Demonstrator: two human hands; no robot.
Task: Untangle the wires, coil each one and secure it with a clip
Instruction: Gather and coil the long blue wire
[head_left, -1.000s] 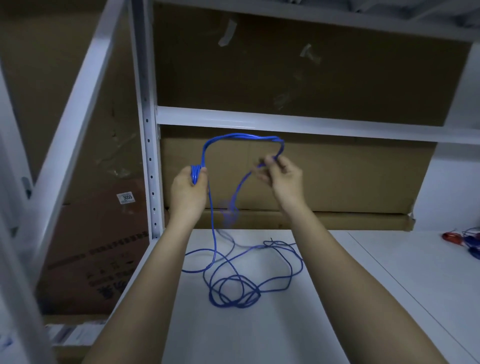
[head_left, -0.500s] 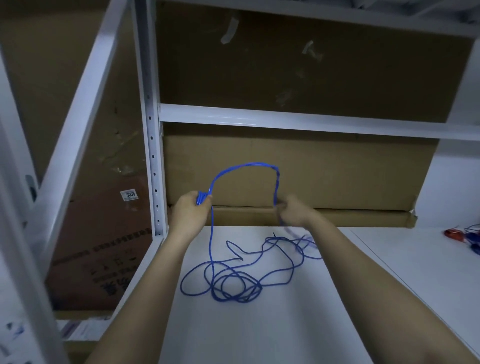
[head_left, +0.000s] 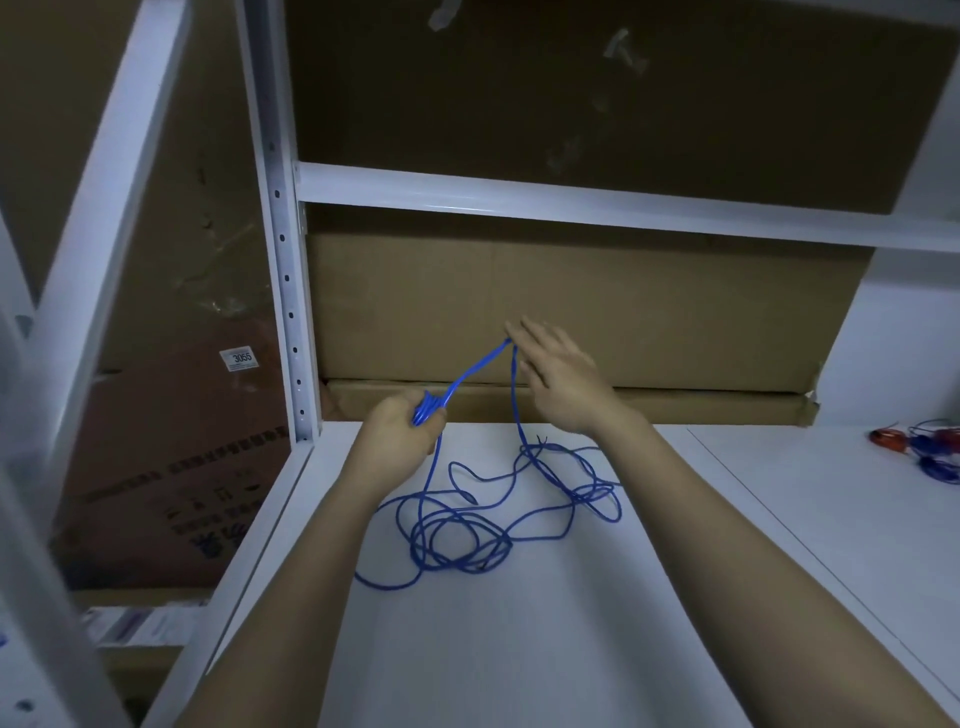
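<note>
Gripping blue wire (head_left: 470, 525) loops, left hand (head_left: 397, 441); right hand (head_left: 558, 379) flat.

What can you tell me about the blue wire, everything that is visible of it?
The blue wire is thin, smooth-coated and flexible. The left hand grips a small bundle of turns; from there a strand rises to the straight fingers of the right hand, bends over them, then drops to the white shelf, where the rest lies in loose, tangled loops.

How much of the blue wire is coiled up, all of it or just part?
Just part. The left hand grips a small bunch of loops, while most of the blue wire lies loose and tangled on the white shelf.
</note>
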